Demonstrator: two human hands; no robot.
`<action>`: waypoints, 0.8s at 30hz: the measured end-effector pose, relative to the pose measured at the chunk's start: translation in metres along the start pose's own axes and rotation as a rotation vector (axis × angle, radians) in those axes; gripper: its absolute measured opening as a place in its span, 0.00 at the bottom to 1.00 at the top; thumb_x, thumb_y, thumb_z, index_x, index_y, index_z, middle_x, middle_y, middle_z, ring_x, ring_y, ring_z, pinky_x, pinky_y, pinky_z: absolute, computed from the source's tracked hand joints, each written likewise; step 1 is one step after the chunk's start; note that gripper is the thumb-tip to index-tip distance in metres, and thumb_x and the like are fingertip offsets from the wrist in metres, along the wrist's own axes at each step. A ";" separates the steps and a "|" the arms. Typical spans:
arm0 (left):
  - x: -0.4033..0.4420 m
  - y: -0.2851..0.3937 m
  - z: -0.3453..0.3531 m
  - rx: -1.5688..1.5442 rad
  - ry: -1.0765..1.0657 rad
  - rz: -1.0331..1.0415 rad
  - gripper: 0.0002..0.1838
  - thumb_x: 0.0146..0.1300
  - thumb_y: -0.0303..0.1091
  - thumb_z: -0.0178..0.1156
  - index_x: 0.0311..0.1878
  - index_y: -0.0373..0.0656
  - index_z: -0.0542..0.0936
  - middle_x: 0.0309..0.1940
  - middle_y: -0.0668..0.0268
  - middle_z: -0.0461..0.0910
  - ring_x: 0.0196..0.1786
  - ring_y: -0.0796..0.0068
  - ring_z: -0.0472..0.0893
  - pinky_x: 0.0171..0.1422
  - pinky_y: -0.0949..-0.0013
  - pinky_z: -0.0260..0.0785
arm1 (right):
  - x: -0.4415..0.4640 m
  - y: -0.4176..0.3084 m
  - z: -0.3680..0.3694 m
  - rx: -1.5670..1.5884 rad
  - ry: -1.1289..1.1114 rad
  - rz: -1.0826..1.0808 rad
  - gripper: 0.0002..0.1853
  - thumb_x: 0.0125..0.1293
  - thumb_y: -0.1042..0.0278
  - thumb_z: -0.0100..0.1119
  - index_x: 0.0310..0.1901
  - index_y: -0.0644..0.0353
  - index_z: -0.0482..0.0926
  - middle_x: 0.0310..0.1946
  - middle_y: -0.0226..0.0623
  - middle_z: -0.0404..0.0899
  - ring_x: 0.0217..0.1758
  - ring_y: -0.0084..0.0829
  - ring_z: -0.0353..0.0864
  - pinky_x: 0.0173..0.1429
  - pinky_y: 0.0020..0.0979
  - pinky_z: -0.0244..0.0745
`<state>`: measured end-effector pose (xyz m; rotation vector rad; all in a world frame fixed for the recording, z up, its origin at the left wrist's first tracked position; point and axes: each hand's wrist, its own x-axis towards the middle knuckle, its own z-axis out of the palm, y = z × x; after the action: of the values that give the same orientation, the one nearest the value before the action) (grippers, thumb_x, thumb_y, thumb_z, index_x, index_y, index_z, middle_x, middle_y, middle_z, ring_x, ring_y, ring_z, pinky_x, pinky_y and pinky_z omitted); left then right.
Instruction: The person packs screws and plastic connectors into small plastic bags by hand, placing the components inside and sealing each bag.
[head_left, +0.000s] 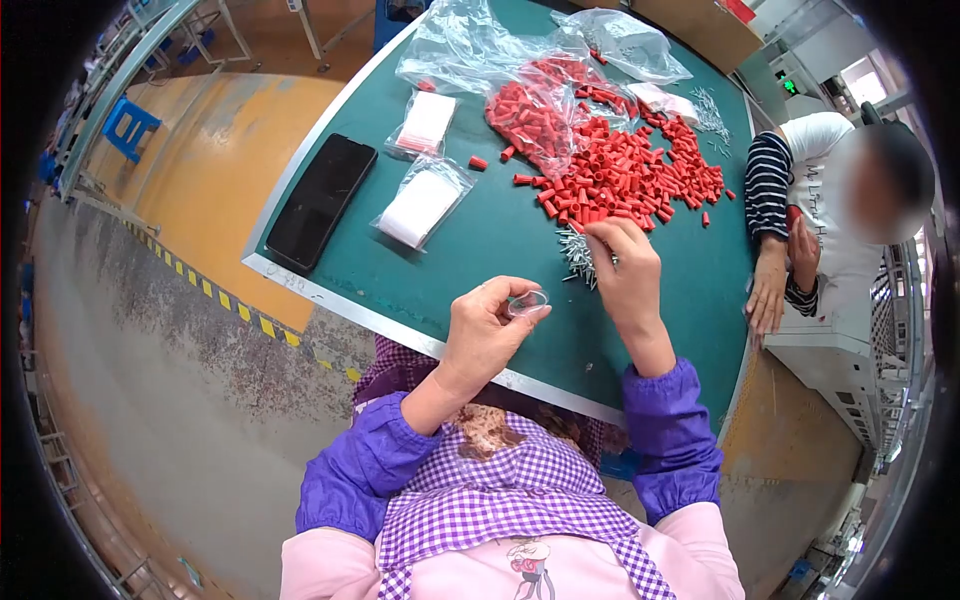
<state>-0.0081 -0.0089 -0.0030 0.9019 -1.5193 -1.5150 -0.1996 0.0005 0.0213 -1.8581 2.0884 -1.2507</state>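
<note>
"Left hand?"
"Left hand (488,328), one: finger and thumb pinched on clear plastic (531,300), its curved rim outward, probably to keep it open."
"Right hand?"
"Right hand (630,272), one: fingers bent together at the metal bits (576,262); whether anything is gripped, cannot tell."
"Placement?"
"Metal bits, red caps (625,178): loose on the table (410,290), bits nearer the wearer, presumably for easy reach. Phone (320,203): left edge, well apart, perhaps for elbow room."
</note>
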 end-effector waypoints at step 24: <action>0.011 -0.009 -0.004 0.030 0.076 0.032 0.08 0.58 0.23 0.65 0.41 0.34 0.80 0.30 0.69 0.80 0.29 0.87 0.76 0.32 0.80 0.72 | 0.023 -0.025 -0.001 0.519 -0.351 0.327 0.08 0.56 0.81 0.65 0.37 0.68 0.77 0.29 0.33 0.81 0.36 0.21 0.81 0.38 0.23 0.75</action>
<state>-0.0101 -0.0206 -0.0117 0.9375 -1.4991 -1.4228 -0.1863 -0.0171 0.0478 -1.3319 1.6028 -1.1404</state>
